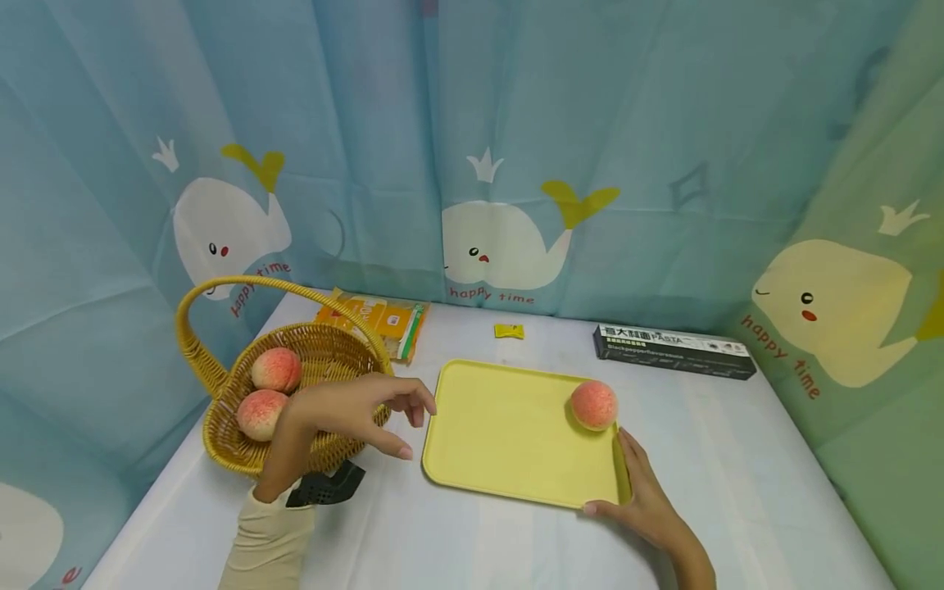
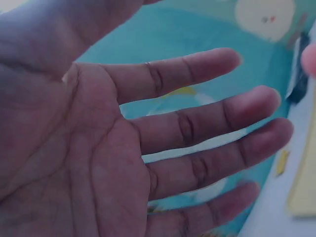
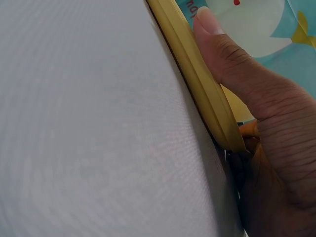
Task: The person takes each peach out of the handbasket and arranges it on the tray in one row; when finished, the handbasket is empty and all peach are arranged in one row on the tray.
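A yellow tray [image 1: 516, 442] lies on the white table, with a pink peach [image 1: 594, 405] in its far right part. My right hand [image 1: 645, 500] grips the tray's near right corner. In the right wrist view the thumb [image 3: 232, 59] lies along the tray's rim [image 3: 197, 79], and the other fingers are partly hidden behind the corner. Between the basket and the tray's left edge, my left hand [image 1: 369, 410] hovers with nothing in it. Its fingers [image 2: 197, 123] are spread and nearly straight in the left wrist view. A woven basket [image 1: 221, 434] with two peaches [image 1: 277, 369] stands left.
Behind the basket lies an orange and clear plastic packet [image 1: 391, 319]. A small yellow wrapped piece [image 1: 509, 331] is beyond the tray, and a black and white pasta box [image 1: 674, 352] lies at the back right. A whale-printed curtain [image 1: 501, 123] encloses the table.
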Motion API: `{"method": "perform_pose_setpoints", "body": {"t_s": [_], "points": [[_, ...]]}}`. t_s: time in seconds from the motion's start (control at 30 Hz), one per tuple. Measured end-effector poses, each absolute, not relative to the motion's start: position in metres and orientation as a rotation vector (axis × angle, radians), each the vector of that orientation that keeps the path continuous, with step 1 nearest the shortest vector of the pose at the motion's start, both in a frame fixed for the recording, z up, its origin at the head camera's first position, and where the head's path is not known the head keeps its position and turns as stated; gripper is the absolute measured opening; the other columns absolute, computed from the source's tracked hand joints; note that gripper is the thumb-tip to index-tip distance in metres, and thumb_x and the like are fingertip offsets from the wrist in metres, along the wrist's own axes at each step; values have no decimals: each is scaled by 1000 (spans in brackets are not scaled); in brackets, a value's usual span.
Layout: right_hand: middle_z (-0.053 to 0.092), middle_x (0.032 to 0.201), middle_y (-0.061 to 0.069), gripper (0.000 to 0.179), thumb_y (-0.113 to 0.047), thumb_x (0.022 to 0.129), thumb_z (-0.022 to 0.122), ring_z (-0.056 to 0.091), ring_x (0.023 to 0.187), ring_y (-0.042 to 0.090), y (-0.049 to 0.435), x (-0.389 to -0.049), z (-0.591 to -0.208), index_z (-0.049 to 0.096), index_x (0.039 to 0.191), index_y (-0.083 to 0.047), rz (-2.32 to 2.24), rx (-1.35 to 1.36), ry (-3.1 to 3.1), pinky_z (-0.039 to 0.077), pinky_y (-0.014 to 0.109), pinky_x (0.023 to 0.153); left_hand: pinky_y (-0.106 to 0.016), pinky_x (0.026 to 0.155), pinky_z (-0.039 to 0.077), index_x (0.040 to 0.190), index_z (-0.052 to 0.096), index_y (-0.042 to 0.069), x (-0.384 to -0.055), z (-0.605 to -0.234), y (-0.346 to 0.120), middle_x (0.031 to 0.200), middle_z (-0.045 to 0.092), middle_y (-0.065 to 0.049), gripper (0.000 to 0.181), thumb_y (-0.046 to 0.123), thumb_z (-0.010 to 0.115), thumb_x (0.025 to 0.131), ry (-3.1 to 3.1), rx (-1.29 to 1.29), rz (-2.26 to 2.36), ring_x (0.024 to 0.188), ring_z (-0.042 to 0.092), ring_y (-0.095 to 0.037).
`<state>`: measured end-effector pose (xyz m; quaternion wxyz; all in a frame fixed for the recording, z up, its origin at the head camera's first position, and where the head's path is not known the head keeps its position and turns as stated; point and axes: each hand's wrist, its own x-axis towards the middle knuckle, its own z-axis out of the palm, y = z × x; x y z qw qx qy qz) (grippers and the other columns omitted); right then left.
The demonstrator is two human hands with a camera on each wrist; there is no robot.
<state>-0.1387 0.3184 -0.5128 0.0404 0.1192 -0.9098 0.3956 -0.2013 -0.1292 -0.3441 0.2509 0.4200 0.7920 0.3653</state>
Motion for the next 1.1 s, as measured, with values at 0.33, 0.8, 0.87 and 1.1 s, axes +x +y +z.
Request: {"method": "perform_pose_setpoints", "body": {"t_s": [0.33,0.8,0.87,1.1], "points": [[13,154,34,126,-21,60,91,17,137,60,321,-138,-509,12,155,3,1177,395,-2767,6,12,113,-35,93,50,129,52,2,-230,-353,-205,112,61,-11,49,20,73,88,2275,938,1180,104,59,-23],[12,155,34,126,-22,61,91,16,138,59,319,-140,-511,10,155,2,1203,348,-2807,19,74,103,-62,103,37,145,36,0,-261,-386,-270,146,36,-31,65,21,68,92,2564,499,1247,134,35,-50],[11,155,33,127,-22,61,91,15,139,58,318,-140,-512,9,155,2,1218,345,-2814,18,74,103,-62,103,37,146,34,1,-260,-391,-278,147,34,-31,67,22,68,93,2581,438,1255,133,35,-51],[11,155,33,128,-23,61,92,15,139,58,318,-140,-514,9,155,2,1215,321,-2820,19,74,104,-37,96,47,146,34,-2,-260,-399,-294,145,38,-29,68,23,68,93,2586,349,1293,129,42,-45]]}}
